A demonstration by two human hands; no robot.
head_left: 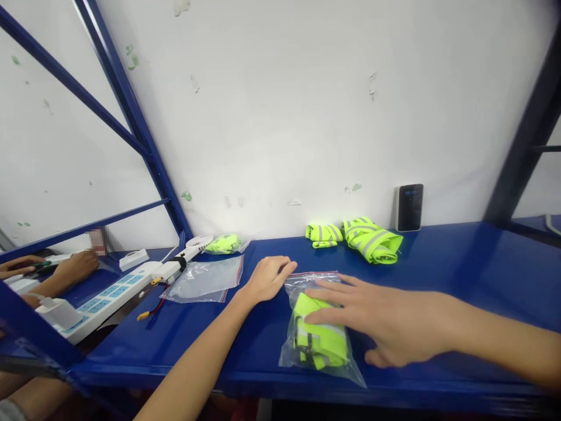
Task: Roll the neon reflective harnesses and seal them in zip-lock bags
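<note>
A clear zip-lock bag (287, 345) with a red-lined seal lies on the blue table, holding a folded neon-yellow reflective vest (326, 345) with grey bands and dark straps. At the bag's upper left corner is my left hand (269, 278), its fingers curled in and the thumb against the seal edge; the exact pinch is partly hidden. My right hand (385, 318) reaches in from the right, palm down. Its fingers are spread over the bag's upper right part, touching or just above the plastic, and the thumb hangs lower by the bag's right side.
Two rolled yellow vests (372, 240) lie near the wall. Left are flat zip-lock bags (204, 280), a bagged vest (225, 244), a white fan (199, 241), a cable with yellow connectors (144, 316) and a power strip (109, 298). A black-faced device (409, 207) stands right. Another person's hands (76, 269) are far left.
</note>
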